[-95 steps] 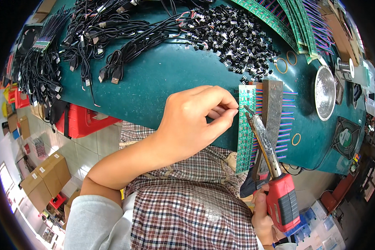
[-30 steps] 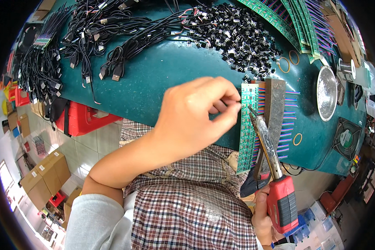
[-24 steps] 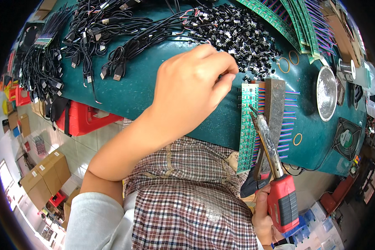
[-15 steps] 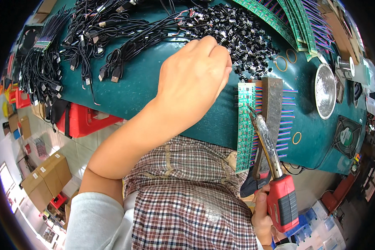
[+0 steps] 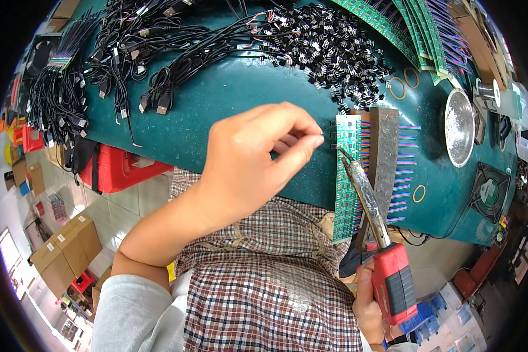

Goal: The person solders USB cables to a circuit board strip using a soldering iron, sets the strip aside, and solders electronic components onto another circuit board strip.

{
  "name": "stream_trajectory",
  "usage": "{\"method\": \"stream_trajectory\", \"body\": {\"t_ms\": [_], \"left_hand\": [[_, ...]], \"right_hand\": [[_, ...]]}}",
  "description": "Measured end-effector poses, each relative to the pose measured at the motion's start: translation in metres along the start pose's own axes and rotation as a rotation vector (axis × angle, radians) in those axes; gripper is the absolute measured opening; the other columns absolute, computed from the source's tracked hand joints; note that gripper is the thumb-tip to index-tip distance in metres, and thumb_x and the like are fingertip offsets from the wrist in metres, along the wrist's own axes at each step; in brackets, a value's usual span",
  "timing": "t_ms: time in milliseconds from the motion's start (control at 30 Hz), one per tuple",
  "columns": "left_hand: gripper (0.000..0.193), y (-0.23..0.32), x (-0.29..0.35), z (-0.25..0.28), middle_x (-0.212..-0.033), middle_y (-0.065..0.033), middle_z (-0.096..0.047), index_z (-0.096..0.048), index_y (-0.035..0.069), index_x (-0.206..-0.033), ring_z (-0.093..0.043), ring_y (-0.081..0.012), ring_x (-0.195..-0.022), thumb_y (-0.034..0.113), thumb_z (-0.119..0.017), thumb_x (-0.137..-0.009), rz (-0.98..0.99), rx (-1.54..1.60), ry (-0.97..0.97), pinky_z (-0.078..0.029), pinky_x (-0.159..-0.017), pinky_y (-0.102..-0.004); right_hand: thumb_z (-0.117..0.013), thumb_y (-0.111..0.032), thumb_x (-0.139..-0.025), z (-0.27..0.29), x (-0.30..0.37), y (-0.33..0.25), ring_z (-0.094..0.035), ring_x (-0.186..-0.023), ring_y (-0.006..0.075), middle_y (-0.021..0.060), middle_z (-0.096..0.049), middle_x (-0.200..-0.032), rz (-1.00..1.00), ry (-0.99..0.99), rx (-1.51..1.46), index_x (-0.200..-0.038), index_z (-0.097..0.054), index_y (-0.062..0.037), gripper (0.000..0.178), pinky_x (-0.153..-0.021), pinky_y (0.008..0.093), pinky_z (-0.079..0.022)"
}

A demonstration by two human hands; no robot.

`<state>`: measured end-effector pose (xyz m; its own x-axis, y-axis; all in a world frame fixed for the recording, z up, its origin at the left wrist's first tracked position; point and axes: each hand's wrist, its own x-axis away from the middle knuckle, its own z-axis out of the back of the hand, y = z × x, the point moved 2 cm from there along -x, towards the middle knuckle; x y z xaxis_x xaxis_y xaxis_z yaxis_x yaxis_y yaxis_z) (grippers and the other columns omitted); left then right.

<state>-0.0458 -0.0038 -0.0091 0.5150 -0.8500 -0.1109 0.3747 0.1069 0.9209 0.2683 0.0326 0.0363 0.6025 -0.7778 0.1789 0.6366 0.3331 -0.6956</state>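
Observation:
My left hand (image 5: 258, 155) is in a pinch just left of the upper end of a long green circuit board (image 5: 347, 182). Whatever its fingertips hold, if anything, is too small to make out. My right hand (image 5: 368, 302) grips the red and black handle of a soldering iron (image 5: 366, 199). The iron's dark tip touches or hovers just over the upper part of the board. Small black connectors (image 5: 332, 136) stick out along the board's upper left edge. A dark metal bar (image 5: 383, 158) lies across the board's coloured wires (image 5: 406, 173).
A heap of small black connectors (image 5: 334, 50) covers the table's far middle. Bundled black USB cables (image 5: 152, 53) lie far left. More wired boards (image 5: 416, 35) are far right. A metal bowl (image 5: 459, 128), a small fan (image 5: 488, 192) and rubber bands (image 5: 397, 88) lie at the right.
My left hand has come back from the connector heap toward the board's upper left edge, its fingers pinched. The soldering iron's tip has shifted slightly left on the board.

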Motion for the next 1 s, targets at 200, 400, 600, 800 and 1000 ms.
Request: {"method": "stream_trajectory", "body": {"t_ms": [200,400,600,800,1000], "left_hand": [[0.012,-0.003,0.012,-0.011,-0.095,-0.0101,-0.076,-0.077,-0.002,-0.099,-0.076,-0.0146,-0.082,-0.006,-0.077,-0.088,0.016,0.086,-0.044,-0.063,-0.070,-0.0262],[0.013,-0.004,0.014,-0.020,-0.095,-0.0099,-0.076,-0.076,-0.002,-0.098,-0.076,-0.0146,-0.081,-0.007,-0.079,-0.086,-0.008,0.138,-0.041,-0.064,-0.070,-0.0264],[0.012,-0.006,0.013,-0.024,-0.094,-0.0100,-0.075,-0.076,-0.002,-0.097,-0.075,-0.0144,-0.081,-0.007,-0.079,-0.086,-0.025,0.133,-0.051,-0.064,-0.069,-0.0262],[0.012,-0.005,0.013,-0.025,-0.093,-0.0102,-0.076,-0.076,-0.002,-0.097,-0.076,-0.0148,-0.079,-0.007,-0.079,-0.086,-0.038,0.076,-0.055,-0.064,-0.068,-0.0260],[0.011,-0.005,0.012,-0.025,-0.093,-0.0101,-0.075,-0.076,-0.001,-0.096,-0.076,-0.0149,-0.078,-0.006,-0.079,-0.086,-0.055,0.058,-0.051,-0.064,-0.067,-0.0261]], "right_hand": [[-0.078,-0.006,-0.075,0.000,0.006,0.003,-0.065,-0.071,0.0340,0.0148,-0.065,-0.086,-0.065,0.022,-0.023,-0.094,-0.067,-0.0020,0.022,-0.064,0.0404,-0.053],[-0.078,-0.007,-0.076,0.005,0.011,-0.002,-0.065,-0.073,0.0355,0.0150,-0.064,-0.086,-0.102,0.046,0.015,-0.094,-0.068,-0.0024,0.022,-0.066,0.0425,-0.053],[-0.078,-0.005,-0.075,0.008,0.002,-0.009,-0.064,-0.070,0.0347,0.0145,-0.063,-0.085,-0.037,-0.034,0.062,-0.093,-0.068,-0.0016,0.021,-0.061,0.0409,-0.052],[-0.077,-0.002,-0.073,0.003,-0.007,-0.013,-0.064,-0.069,0.0331,0.0140,-0.063,-0.084,-0.015,0.000,0.006,-0.092,-0.069,-0.0014,0.021,-0.060,0.0395,-0.052],[-0.077,-0.002,-0.072,0.007,0.004,-0.005,-0.065,-0.069,0.0325,0.0137,-0.064,-0.083,-0.025,-0.020,0.040,-0.091,-0.069,-0.0016,0.021,-0.061,0.0384,-0.052]]}}
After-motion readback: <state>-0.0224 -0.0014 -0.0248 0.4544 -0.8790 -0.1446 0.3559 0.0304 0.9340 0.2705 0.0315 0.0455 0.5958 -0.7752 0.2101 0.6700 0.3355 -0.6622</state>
